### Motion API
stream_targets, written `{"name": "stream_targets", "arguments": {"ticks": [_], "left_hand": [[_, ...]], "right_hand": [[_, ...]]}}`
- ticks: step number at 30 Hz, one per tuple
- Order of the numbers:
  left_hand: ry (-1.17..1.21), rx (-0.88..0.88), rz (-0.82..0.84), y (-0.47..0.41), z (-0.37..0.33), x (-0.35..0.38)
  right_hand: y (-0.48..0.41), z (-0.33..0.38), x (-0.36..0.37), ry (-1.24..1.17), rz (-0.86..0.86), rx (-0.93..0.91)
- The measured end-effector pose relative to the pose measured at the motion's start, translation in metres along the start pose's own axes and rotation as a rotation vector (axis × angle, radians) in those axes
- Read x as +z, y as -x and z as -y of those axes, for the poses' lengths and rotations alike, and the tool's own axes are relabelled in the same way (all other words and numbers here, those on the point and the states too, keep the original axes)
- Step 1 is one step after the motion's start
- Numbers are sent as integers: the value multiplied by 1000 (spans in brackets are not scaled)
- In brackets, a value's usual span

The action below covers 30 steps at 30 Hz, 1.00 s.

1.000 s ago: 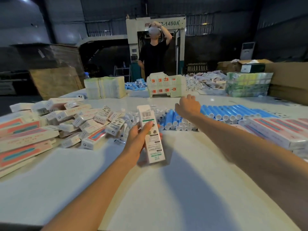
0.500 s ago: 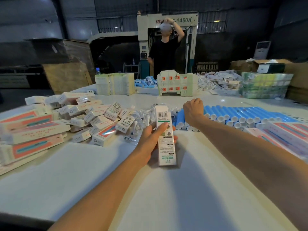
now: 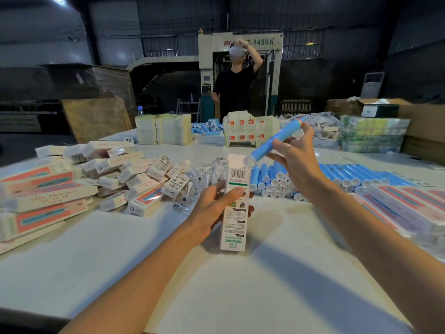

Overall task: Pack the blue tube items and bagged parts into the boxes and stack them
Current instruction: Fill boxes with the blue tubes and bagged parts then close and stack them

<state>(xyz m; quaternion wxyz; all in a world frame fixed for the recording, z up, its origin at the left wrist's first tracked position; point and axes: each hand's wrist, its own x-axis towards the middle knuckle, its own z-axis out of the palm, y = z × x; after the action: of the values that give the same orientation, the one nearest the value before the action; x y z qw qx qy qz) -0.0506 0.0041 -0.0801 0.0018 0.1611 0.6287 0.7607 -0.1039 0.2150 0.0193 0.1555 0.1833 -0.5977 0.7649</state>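
My left hand point(image 3: 218, 208) grips a long white box point(image 3: 236, 206) with a barcode, held upright over the white table point(image 3: 240, 285), its far end open. My right hand point(image 3: 297, 160) holds a blue tube point(image 3: 275, 141) tilted down, its white lower tip at the box's open end. A small clear bag also seems to sit in the right hand's fingers. Rows of blue tubes point(image 3: 313, 177) lie behind the hands. A heap of clear bagged parts point(image 3: 204, 179) lies left of the box.
Filled boxes point(image 3: 115, 172) lie piled at the left, larger red-striped ones point(image 3: 41, 196) at the far left and at the right point(image 3: 409, 206). Flat carton stacks point(image 3: 163, 128) stand at the table's far side. A person in black point(image 3: 237, 88) stands beyond the table.
My right hand has lifted off the row of tubes with one blue tube and brought its tip to the box's open end. My left hand has kept hold of the box.
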Motion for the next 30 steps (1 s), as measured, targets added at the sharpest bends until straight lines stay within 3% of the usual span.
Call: {"name": "stream_targets", "arguments": {"ticks": [5,11,17,20,24,26,30], "left_hand": [[-30,18,24,2,1,6],[-76,35,39,3,1,8],[-114,36,48,2,1,12],[-84,30,-5,2,2,13],[-70,45,-191,1,5,5],[-113,63,-370,-1,8,-6],[-136,98,-699,-2,10,-33]], "right_hand": [[3,15,2,-105,90,-18],[1,9,9,189,123,11],[-5,18,7,600,469,60],[1,3,9,712,502,-15],[14,-37,8,724,434,-144],[17,-57,14,656,333,-191],[11,-95,41,808,305,-151]]}}
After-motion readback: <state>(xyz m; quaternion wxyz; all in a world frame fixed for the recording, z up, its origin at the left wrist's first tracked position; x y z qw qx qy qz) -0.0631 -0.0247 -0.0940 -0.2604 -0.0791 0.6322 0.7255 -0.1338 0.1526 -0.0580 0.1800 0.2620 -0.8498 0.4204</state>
